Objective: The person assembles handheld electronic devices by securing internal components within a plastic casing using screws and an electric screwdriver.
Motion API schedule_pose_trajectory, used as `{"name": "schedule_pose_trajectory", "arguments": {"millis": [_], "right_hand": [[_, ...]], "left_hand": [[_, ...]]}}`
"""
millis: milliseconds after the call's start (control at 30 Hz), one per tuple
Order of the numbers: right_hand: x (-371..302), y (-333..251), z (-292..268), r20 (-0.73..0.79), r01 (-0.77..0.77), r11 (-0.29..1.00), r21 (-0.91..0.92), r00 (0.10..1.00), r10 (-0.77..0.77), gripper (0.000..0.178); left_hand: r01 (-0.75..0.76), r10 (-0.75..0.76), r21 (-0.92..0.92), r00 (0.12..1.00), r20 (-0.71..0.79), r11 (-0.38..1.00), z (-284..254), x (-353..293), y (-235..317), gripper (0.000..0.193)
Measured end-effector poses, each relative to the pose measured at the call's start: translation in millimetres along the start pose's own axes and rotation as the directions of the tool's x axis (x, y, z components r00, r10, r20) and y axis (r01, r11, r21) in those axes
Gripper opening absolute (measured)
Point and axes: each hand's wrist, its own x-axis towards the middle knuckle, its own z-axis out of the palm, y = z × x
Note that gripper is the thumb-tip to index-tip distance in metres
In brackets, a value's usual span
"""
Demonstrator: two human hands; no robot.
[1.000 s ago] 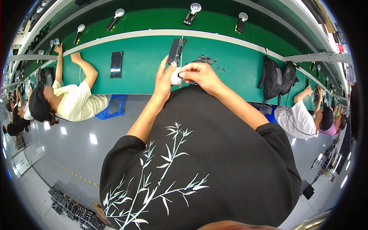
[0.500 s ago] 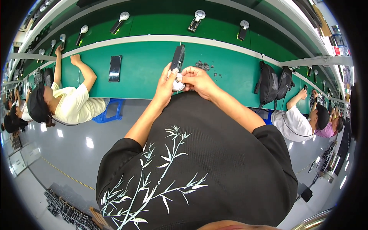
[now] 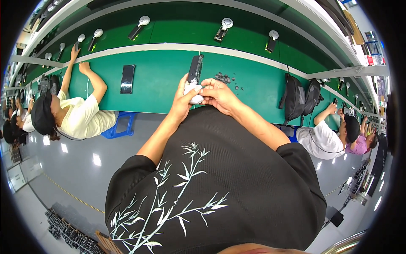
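The left hand's grip is clamped on a device (image 3: 194, 73), the left hand (image 3: 182, 101) wrapped round the side of its white round head (image 3: 197, 99). Across from it, the right hand (image 3: 220, 95) has its thumb and fingertips drawn in against that same head; from where I stand I can't tell whether they pinch anything. The device is over the desk (image 3: 163, 63), close to the near edge, its black handle pointing toward the far edge.

Just beyond the right hand lies a cluster of small dark pieces (image 3: 222, 78), with a few strays to the right of it. Well to the left, a dark flat phone-like slab (image 3: 127, 79) lies upright to the edges, about midway between near and far. Two dark backpacks (image 3: 292, 99) sit together toward the desk's right end. Past the white rail (image 3: 169, 46) of the far edge, several white-headed devices (image 3: 223, 29) rest on a green strip (image 3: 186, 30). On the left, a person in a pale yellow shirt (image 3: 86, 114) reaches over to that strip.
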Motion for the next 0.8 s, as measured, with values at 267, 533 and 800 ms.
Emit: {"name": "schedule_pose_trajectory", "arguments": {"millis": [267,533,800], "right_hand": [[19.2,15.8,-50.7,-0.137,0.005,0.999,-0.034,0.991,-0.010,0.016],[58.7,77.4,-250.1,-0.620,-0.377,0.508,-0.774,0.614,-0.489,0.028],[67.1,88.1,-272.9,-0.378,-0.359,0.167,-0.918,0.670,-0.639,0.022]], "left_hand": [[0.029,-0.024,-0.106,0.999,0.047,0.994,-4.1,-2.8,6.3,0.064],[0.032,-0.032,0.000,0.999,0.003,1.000,-3.5,-5.9,7.0,0.059],[0.000,0.016,0.229,0.998,-0.068,0.973,-6.2,-5.0,5.0,0.050]]}}
